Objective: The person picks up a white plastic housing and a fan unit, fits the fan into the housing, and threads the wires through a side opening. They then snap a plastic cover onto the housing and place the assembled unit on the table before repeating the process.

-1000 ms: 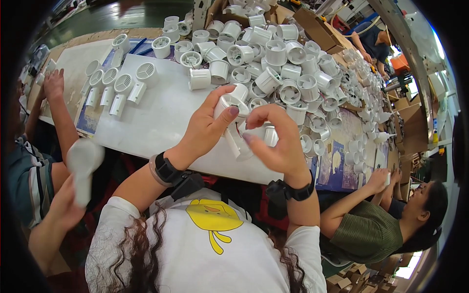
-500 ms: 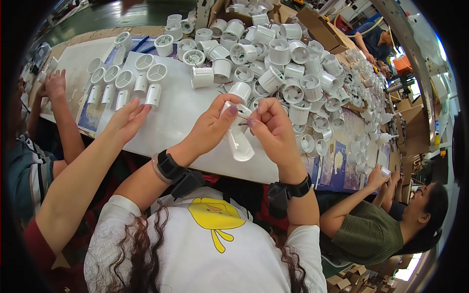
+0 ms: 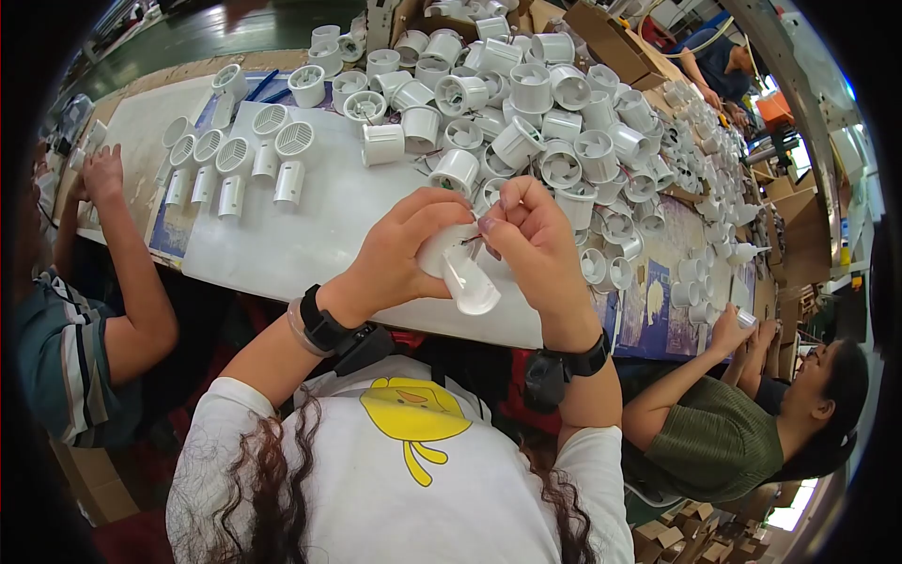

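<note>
Glossy white plastic casing [image 3: 470, 285], with a rounded head and an open, trough-shaped handle, is up between my two hands, over the near part of the white-covered surface [image 3: 310, 235]. My left hand [image 3: 399, 246] is clamped around the rounded head, and the handle slants down toward me, clear of both palms. My right hand [image 3: 537, 249] has its thumb and fingertips pinched together on thin dark wires [image 3: 473, 239] that come out near where head and handle meet; my fingers hide part of that grip.

I judge the casing light and stiff, its smooth shell a little slippery, so the rounded head seems the surest place to hold it, with the handle as a second choice. The thin rim of the trough might flex or crack if I squeeze hard. The wires look soft and delicate, best taken lightly near their ends and not tugged at the root.

Just beyond my hands lies a heap of white plastic cup-shaped fan units [image 3: 554, 127], and well to the left are white plastic pieces with round slatted heads [image 3: 294, 141], near two slim blue sticks [image 3: 262, 86]
</note>
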`<state>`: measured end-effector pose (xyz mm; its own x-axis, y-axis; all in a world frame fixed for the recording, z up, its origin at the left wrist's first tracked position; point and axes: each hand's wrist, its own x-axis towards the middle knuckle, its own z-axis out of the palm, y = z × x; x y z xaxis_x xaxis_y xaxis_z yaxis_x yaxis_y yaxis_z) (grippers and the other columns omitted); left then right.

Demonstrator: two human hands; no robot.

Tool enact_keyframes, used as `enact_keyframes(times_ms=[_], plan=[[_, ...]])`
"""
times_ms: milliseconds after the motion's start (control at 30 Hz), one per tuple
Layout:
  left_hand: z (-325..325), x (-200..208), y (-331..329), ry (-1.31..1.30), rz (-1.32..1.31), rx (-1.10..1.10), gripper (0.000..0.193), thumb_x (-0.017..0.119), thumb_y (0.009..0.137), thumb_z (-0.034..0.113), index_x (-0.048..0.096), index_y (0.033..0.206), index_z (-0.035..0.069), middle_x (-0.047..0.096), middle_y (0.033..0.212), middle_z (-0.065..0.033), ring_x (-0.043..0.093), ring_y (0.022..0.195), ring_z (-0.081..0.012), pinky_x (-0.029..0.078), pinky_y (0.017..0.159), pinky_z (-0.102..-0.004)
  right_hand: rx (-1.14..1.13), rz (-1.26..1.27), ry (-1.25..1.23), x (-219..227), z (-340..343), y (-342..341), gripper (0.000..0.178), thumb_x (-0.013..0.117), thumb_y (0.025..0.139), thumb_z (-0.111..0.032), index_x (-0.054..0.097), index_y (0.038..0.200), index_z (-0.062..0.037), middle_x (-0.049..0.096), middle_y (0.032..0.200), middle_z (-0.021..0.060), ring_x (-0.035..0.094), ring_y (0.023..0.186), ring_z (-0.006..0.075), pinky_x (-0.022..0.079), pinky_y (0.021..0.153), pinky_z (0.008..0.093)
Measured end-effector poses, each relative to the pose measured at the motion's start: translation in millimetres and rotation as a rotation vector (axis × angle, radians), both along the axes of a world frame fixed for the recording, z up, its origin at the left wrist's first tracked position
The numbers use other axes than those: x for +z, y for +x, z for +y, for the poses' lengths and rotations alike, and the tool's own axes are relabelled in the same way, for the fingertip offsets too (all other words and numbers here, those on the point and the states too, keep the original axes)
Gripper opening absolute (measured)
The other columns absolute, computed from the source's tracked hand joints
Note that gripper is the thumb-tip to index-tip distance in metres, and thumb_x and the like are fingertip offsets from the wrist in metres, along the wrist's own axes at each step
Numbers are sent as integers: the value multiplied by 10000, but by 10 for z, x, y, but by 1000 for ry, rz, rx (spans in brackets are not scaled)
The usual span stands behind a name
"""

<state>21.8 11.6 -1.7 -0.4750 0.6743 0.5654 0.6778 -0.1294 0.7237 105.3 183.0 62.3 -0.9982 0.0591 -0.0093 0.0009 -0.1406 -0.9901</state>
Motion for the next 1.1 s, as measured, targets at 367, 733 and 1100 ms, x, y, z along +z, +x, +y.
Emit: enact_keyframes(times_ms=[367,733,1100], plan=[[5,-9,73,160,-212,-104,690,838,624,134,507,1228,81,529,1218,-120,516,1157,-286,428,981,-365,165,545,677,11,198,-81,332,685,772,17,649,1091,-70,602,1048,50,535,964,171,438,782,275],[-68,-20,50,25,-113,-131,646,800,681,77,477,1240,69,531,1200,-110,550,1075,-231,436,934,-330,272,567,840,109,225,-72,240,746,714,-5,699,929,-100,608,1028,56,574,926,210,467,794,304],[-86,29,89,-8,-368,-307,593,776,687,114,511,1216,63,562,1140,-61,552,1048,-171,441,914,-294,261,513,697,-21,208,-53,184,691,728,29,689,879,-77,597,937,48,587,866,186,473,745,288]])
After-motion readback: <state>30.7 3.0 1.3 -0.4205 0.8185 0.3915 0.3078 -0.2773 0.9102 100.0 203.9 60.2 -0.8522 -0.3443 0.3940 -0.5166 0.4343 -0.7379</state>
